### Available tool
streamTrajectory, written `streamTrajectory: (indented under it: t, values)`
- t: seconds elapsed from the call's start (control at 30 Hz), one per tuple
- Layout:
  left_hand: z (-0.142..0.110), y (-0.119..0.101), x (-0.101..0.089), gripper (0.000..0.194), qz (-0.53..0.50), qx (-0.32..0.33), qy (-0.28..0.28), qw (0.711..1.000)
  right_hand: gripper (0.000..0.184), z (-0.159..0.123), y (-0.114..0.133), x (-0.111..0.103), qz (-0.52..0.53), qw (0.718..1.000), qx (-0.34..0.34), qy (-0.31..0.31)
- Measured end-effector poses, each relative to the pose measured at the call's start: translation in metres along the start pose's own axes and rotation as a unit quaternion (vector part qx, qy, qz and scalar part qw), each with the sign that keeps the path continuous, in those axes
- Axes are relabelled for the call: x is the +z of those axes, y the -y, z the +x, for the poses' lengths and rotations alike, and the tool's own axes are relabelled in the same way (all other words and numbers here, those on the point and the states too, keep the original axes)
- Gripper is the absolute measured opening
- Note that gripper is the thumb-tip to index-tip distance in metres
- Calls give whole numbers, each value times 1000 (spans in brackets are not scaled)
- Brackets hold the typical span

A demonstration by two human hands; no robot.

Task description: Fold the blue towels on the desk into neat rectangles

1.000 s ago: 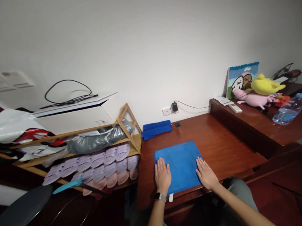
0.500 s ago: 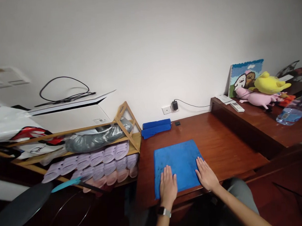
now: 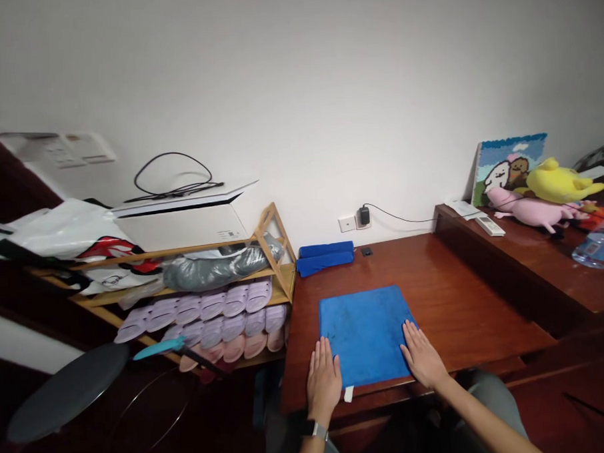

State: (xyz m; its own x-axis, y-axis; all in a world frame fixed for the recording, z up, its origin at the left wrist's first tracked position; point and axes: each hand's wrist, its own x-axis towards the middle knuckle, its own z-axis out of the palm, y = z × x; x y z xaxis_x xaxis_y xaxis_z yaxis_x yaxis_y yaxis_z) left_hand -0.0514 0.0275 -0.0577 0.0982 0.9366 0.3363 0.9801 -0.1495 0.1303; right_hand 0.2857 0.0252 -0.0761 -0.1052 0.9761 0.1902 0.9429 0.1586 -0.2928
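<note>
A flat blue cloth (image 3: 367, 334) lies spread in a near square on the brown wooden desk (image 3: 466, 313), with a small white tag (image 3: 348, 393) showing at its near edge. My left hand (image 3: 323, 380) rests flat along the cloth's left edge, fingers stretched out and pointing away from me. On the opposite side, my right hand (image 3: 424, 356) lies flat over the right edge, its fingers also extended. Neither hand grips anything. Two folded or rolled blue cloths (image 3: 325, 257) lie at the back left of the desk by the wall.
Left of the desk stands a wooden rack (image 3: 278, 254) with several slippers (image 3: 235, 300) and a white box (image 3: 182, 225). A charger (image 3: 364, 215) is plugged into the wall. On the raised right ledge are a remote (image 3: 490, 226), plush toys (image 3: 531, 211) and a bottle (image 3: 598, 248).
My left hand has slid left from the cloth's surface to its left edge. The white tag now shows. The view has shifted left, while my right hand stays at the right edge.
</note>
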Motion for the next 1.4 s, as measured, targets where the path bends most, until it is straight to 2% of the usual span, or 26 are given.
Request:
streamTrajectory:
  t: [0.1, 0.2, 0.33, 0.43, 0.53, 0.67, 0.77, 0.87, 0.97, 1.07, 1.17, 1.2, 1.27, 1.4]
  values:
    - [-1, 0, -2, 61, 0, -1, -3, 1000, 80, 2, -2, 2, 5, 1000, 12, 18]
    - [-2, 0, -4, 61, 3, -2, 3, 1000, 80, 17, -2, -1, 6, 1000, 17, 24]
    - [-2, -2, -6, 61, 8, -5, 16, 1000, 77, 65, 1, -15, 1, 999, -1, 33]
    - [-2, -1, -6, 60, 14, -9, 20, 1000, 75, 107, 4, -26, -12, 998, 17, 61]
    - [-4, 2, -3, 61, 21, -6, 20, 1000, 74, 133, 1, -26, -17, 996, 33, 79]
    - [-9, 10, 2, 62, 29, -2, 14, 999, 75, 138, -7, -10, -2, 996, 32, 82]
    - [-5, 8, -1, 62, 34, -3, 12, 999, 76, 136, -13, 2, 5, 997, 27, 68]
    - [22, -17, -11, 63, 23, 15, -5, 1000, 75, 136, -16, 7, 14, 998, 27, 60]
    - [70, -67, -16, 62, -15, 92, -1, 996, 74, 137, -17, 7, 25, 998, 26, 54]
    - [120, -120, -2, 60, -43, 133, 28, 990, 73, 136, -16, 5, 25, 998, 26, 55]
    - [150, -145, 25, 59, -53, 108, 83, 989, 73, 136, -14, 2, 20, 998, 28, 59]
    - [155, -144, 33, 60, -52, 98, 94, 989, 73, 136, -14, 2, 19, 998, 30, 60]
    - [157, -129, 43, 59, -42, 79, 97, 991, 73, 136, -12, -1, 17, 998, 30, 61]
    - [151, -58, 42, 60, -1, 25, 77, 997, 75, 135, -10, -6, 15, 997, 33, 67]
